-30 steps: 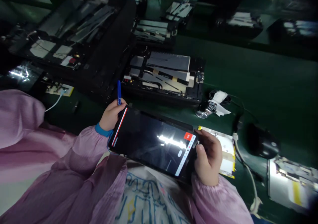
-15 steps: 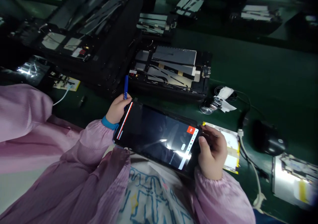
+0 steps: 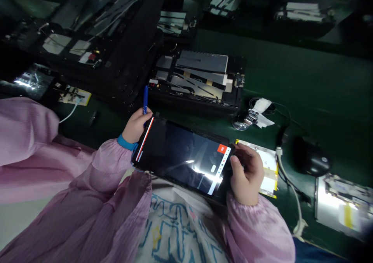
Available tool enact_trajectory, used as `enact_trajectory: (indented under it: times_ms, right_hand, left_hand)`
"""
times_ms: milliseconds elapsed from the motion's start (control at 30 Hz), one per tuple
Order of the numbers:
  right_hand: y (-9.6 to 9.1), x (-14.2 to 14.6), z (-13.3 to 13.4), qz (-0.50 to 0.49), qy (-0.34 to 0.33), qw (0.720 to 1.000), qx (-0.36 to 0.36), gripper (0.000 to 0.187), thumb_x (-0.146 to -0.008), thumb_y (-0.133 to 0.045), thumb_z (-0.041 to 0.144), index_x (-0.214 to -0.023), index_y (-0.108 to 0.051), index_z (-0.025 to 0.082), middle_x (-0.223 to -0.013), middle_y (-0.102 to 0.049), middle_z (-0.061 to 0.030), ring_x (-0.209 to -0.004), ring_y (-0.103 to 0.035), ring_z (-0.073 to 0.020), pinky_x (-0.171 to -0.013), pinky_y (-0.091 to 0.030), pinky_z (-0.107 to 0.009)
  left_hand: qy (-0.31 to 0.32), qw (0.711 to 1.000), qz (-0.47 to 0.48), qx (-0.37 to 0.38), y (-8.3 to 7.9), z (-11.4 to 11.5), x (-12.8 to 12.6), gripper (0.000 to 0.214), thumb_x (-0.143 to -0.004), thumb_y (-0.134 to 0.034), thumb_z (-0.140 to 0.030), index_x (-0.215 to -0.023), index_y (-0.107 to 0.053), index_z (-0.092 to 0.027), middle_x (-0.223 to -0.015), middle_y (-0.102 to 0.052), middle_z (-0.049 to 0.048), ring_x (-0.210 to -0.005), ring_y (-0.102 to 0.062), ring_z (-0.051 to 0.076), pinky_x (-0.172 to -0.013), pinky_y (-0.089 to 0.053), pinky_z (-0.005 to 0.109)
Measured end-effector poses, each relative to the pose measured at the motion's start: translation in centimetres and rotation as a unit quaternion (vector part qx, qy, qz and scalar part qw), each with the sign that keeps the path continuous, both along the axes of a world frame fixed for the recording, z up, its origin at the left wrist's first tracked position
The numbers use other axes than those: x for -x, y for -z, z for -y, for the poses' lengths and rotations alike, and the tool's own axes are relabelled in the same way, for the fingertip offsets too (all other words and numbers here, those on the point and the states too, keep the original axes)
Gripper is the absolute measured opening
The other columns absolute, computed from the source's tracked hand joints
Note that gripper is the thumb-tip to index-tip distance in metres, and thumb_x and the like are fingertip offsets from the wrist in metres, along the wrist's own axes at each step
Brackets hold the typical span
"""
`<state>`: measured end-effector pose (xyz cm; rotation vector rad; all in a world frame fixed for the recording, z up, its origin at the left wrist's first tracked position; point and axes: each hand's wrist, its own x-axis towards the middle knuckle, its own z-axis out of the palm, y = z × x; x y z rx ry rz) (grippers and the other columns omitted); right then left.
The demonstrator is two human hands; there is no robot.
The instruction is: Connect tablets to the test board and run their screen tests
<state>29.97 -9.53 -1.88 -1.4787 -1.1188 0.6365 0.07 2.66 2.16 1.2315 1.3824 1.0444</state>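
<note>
A dark tablet is held tilted in front of my body, its screen lit with a white-and-red strip at the left and a white bar with a red square at the right. My left hand grips its left end and also keeps a blue pen upright between thumb and fingers. Around the right end, my right hand is closed, thumb on the front edge; its fingers are partly hidden behind the tablet. Behind my right hand lies a white battery pack with yellow edges.
Beyond the tablet stands a stack of opened tablet bodies; a taller stack rises at left. A clear-and-silver round object with white tape, a black rounded device, a white cable and a silver panel lie at right. Another pink sleeve shows at left.
The view has shifted slightly, so most things sit a little further left and up. Both hands keep their hold on the tablet, and the pen stays in my left hand.
</note>
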Motion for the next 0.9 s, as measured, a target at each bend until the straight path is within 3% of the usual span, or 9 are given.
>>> enact_trajectory:
  times_ms: [800,900]
  right_hand:
    - [0.18,-0.13,-0.12,0.029,-0.001,1.000,0.003,0.036,-0.080,-0.063,0.035,-0.113,-0.060,0.022,-0.107,-0.062,-0.0098,-0.097,-0.061,-0.0244,-0.087,-0.047,-0.046]
    - [-0.35,-0.20,0.11,0.043,-0.022,0.999,0.004,0.043,-0.080,-0.063,0.034,-0.121,-0.055,0.023,-0.115,-0.059,-0.0105,-0.106,-0.058,-0.0268,-0.091,-0.046,-0.049]
  left_hand:
    - [-0.002,1.000,-0.030,0.004,-0.25,-0.02,-0.13,0.012,-0.076,-0.055,-0.031,-0.071,-0.053,-0.020,-0.067,-0.046,-0.0011,-0.064,-0.044,0.014,-0.064,-0.037,0.028]
    - [-0.008,1.000,-0.012,-0.003,-0.08,-0.04,-0.19,0.012,-0.076,-0.056,-0.030,-0.071,-0.053,-0.019,-0.066,-0.045,-0.0014,-0.063,-0.043,0.014,-0.062,-0.037,0.027]
